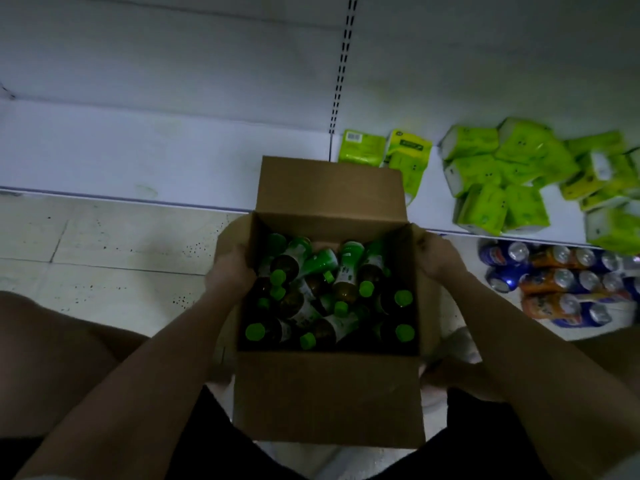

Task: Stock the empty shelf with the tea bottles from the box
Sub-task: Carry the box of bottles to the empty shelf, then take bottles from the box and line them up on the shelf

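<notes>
An open cardboard box (329, 396) stands on the floor between my knees, its flaps folded outward. Inside lie several tea bottles (329, 299) with green caps and white-green labels, jumbled at different angles. My left hand (230, 268) grips the box's left side flap. My right hand (438, 258) grips the right side flap. Beyond the box, at the upper left, stretches the bare white shelf (138, 157), low and close to the floor.
Green tissue packs (498, 178) are piled on the shelf section to the right. Below them, blue and orange drink cans (561, 282) stand in rows. A slotted upright (341, 81) divides the two shelf sections. Pale floor tiles (104, 247) lie at left.
</notes>
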`<state>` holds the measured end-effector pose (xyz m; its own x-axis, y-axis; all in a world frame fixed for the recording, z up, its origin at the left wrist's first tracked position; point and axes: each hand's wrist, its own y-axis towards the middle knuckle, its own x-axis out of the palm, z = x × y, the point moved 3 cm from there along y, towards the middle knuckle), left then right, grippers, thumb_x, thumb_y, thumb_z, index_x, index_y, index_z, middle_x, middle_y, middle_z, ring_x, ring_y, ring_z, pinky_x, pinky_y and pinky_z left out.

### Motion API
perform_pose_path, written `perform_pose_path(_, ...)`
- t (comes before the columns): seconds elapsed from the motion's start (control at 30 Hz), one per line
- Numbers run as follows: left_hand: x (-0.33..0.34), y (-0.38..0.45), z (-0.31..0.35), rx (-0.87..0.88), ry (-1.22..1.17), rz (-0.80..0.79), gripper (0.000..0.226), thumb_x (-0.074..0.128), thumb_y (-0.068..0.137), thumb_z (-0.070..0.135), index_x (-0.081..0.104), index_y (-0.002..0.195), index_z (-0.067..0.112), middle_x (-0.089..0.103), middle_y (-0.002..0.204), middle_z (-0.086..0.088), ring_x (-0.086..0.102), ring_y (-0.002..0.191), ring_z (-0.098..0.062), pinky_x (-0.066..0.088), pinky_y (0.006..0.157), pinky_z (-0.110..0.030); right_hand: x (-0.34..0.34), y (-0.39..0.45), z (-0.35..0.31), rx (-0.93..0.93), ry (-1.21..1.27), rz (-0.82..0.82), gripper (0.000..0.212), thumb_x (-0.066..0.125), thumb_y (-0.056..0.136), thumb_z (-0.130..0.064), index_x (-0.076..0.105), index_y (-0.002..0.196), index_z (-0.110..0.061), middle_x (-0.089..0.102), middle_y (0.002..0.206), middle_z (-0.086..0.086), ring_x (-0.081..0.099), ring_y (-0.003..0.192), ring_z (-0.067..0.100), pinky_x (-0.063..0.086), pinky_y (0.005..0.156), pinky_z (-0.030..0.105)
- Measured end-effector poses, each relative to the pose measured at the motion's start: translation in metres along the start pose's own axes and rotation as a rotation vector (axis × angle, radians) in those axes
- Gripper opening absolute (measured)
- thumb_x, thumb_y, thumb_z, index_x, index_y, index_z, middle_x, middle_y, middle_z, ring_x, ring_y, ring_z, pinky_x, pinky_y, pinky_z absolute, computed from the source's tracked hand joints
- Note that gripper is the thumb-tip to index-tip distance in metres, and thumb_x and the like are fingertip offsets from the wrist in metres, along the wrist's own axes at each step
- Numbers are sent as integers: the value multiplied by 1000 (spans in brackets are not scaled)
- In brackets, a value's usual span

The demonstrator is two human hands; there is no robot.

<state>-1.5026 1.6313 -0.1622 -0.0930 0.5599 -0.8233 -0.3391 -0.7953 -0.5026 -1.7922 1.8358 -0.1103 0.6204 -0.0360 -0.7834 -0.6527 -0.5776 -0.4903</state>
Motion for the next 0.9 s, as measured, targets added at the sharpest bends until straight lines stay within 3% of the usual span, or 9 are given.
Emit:
perform_pose_path(0.1, -6, -12, 26, 66, -150, 63, 31, 52, 92, 16, 57, 122, 15, 69, 102, -8, 63, 85, -23, 55, 77, -38, 2, 15, -12, -44, 26, 21, 30, 39, 83, -41, 65, 95, -32, 70, 111, 14, 64, 105, 36, 51, 90, 41)
perform_pose_path(0.17, 0, -16, 34, 70, -268, 46, 40, 53, 93, 19, 52, 133, 16, 68, 115, -8, 64, 100, -25, 53, 89, -41, 11, 8, -26, -91, 48, 35, 22, 42, 83, -44, 62, 93, -47, 70, 110, -2, 64, 106, 25, 50, 91, 32)
perform_pose_path(0.23, 10, -15, 37, 13, -375, 14, 46, 55, 93, 20, 46, 138, 14, 64, 123, -10, 62, 109, -28, 51, 93, -40, 32, 0, -41, -142, 88, -49, 23, 51, 93, -23, 65, 111, -27, 67, 115, 2, 62, 105, 24, 46, 87, 28)
perform_pose_path(0.3, 20, -11, 39, -21, -388, -12, 54, 59, 91, 22, 40, 141, 12, 58, 131, -13, 59, 114, -30, 48, 96, -41, 55, 6, -47, -176, 79, -112, 28, 55, 93, -16, 61, 120, -13, 62, 123, 12, 59, 113, 29, 45, 96, 33)
perform_pose_path(0.47, 48, 2, 44, -74, -390, -96, 74, 67, 87, 30, 28, 149, 16, 41, 141, -14, 51, 122, -34, 44, 98, -43, 94, 27, -54, -271, -56, -235, 48, 59, 88, -19, 49, 135, -18, 47, 134, 10, 43, 127, 30, 41, 104, 48)
perform_pose_path(0.67, 81, 28, 53, -72, -197, -183, 86, 72, 80, 40, 24, 149, 23, 38, 142, -18, 46, 124, -40, 40, 102, -46, 99, 70, -12, -322, -541, -393, 61, 50, 93, -8, 33, 148, -25, 28, 152, 10, 29, 139, 37, 39, 106, 49)
perform_pose_path(0.77, 86, 39, 50, -71, -136, -146, 79, 73, 78, 39, 32, 145, 25, 39, 139, -17, 46, 121, -39, 38, 104, -47, 105, 82, 1, -361, -673, -468, 63, 48, 93, -4, 32, 149, -28, 19, 159, 8, 23, 143, 36, 39, 107, 51)
perform_pose_path(0.9, 83, 36, 49, 23, -179, 43, 71, 72, 77, 42, 40, 137, 22, 51, 130, -12, 50, 114, -35, 41, 103, -47, 117, 91, 15, -399, -730, -505, 63, 49, 95, -7, 28, 151, -29, 19, 160, 5, 24, 143, 36, 40, 105, 52)
